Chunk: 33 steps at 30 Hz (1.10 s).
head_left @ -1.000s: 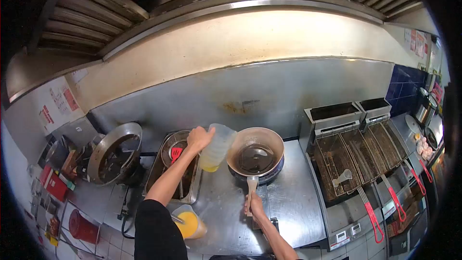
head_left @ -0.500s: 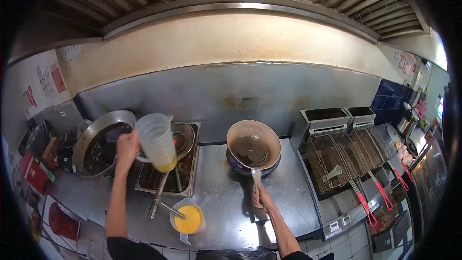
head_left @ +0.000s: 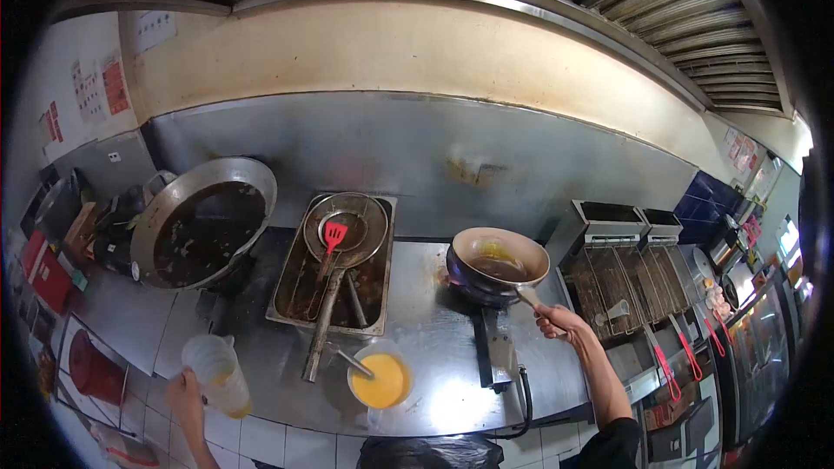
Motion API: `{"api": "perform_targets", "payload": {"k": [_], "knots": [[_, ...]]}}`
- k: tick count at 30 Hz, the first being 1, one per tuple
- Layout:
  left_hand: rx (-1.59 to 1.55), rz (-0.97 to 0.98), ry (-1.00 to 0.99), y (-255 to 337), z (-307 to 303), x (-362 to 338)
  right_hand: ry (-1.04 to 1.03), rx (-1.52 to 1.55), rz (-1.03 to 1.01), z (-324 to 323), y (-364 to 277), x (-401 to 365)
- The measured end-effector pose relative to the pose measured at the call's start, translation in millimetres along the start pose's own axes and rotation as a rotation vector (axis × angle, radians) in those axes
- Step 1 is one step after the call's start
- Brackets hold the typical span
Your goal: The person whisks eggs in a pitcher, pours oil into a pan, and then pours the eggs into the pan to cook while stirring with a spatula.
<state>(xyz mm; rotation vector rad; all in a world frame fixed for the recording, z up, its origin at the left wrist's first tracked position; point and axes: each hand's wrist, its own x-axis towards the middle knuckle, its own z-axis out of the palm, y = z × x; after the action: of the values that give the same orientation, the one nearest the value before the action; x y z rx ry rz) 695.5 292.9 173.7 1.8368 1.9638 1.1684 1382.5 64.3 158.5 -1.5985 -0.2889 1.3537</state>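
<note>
My right hand (head_left: 559, 321) grips the handle of a frying pan (head_left: 499, 265), which sits tilted on a burner with dark oil inside. Low at the left, my left hand (head_left: 185, 397) holds a clear plastic jug (head_left: 216, 373) with a little yellow oil at its bottom, down near the counter's front edge. A cup of beaten yellow egg (head_left: 380, 379) with a utensil in it stands on the steel counter (head_left: 434, 347) between my hands.
A steel tray (head_left: 300, 295) holds a skimmer, ladles and a red spatula (head_left: 334, 236). A large wok (head_left: 201, 221) leans at the left. Deep fryers with baskets (head_left: 621, 282) stand at the right. A red container (head_left: 94, 369) sits low left.
My left hand has carried the jug from beside the pan, across the tray, down to the counter's front left. My right hand has swung the pan handle to the right. The view has shifted.
</note>
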Motion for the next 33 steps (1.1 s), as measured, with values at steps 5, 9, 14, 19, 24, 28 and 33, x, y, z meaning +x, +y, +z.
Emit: {"api": "perform_targets", "payload": {"k": [5,9,14,19,24,28,33], "knots": [[-0.057,-0.102,-0.095,-47.9,38.6,-25.6,0.26,-0.397,-0.081,21.1,27.2,16.9],[-0.316,-0.2,-0.134,-106.2,104.3,-36.2,0.396,-0.412,-0.157,31.6,76.5,55.3],[-0.629,-0.411,-0.077,-101.4,164.8,-42.7,0.373,-0.249,-0.338,50.9,105.7,79.1],[-0.519,-0.292,-0.139,-123.6,211.9,-50.5,0.152,-0.048,-0.37,45.9,103.0,77.2],[-0.382,-0.309,-0.173,-70.7,191.6,-69.5,-0.109,0.178,-0.225,28.1,82.2,59.8],[0.018,-0.162,0.181,-104.1,183.7,-115.6,-0.207,0.257,-0.112,3.6,41.6,23.0],[0.415,-0.234,-0.15,-225.7,191.5,-239.4,-0.187,0.074,0.019,-37.8,2.0,0.7]]}}
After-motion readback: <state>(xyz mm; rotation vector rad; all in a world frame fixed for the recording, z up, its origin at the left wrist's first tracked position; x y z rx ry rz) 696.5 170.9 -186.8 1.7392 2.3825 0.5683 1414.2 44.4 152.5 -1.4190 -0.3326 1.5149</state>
